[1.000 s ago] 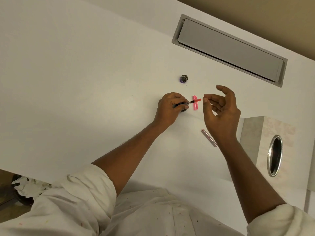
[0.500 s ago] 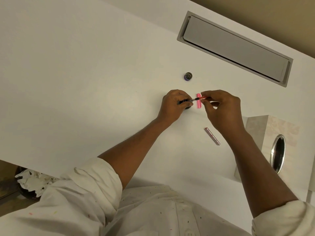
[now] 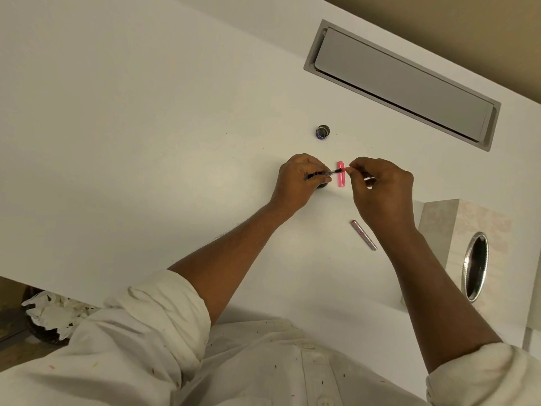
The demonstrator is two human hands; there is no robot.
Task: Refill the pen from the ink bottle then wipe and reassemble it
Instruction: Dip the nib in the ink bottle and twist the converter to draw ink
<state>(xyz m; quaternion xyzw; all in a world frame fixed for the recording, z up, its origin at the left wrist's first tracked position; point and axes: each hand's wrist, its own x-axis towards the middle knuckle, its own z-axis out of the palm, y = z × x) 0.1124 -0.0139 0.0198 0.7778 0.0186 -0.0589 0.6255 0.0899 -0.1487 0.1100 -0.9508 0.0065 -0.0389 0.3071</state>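
My left hand (image 3: 301, 180) grips the dark front section of the pen, whose thin converter (image 3: 336, 171) sticks out to the right. The ink bottle (image 3: 323, 186) is mostly hidden under that hand. My right hand (image 3: 380, 191) pinches the red end of the converter between thumb and forefinger. A pink pen part (image 3: 340, 177) lies upright on the white desk (image 3: 146, 142) just behind the converter. A silvery pink barrel (image 3: 363, 234) lies on the desk below my right hand. The bottle's dark cap (image 3: 322, 132) sits farther back.
A grey cable hatch (image 3: 401, 83) is set into the desk at the back right. A pale tissue box with a shiny oval opening (image 3: 474, 265) stands at the right. A bin with crumpled paper (image 3: 49, 315) sits below the desk's front edge at the left.
My right hand has come in from open fingers and closed on the red end of the converter. My left hand has stayed in place over the bottle.
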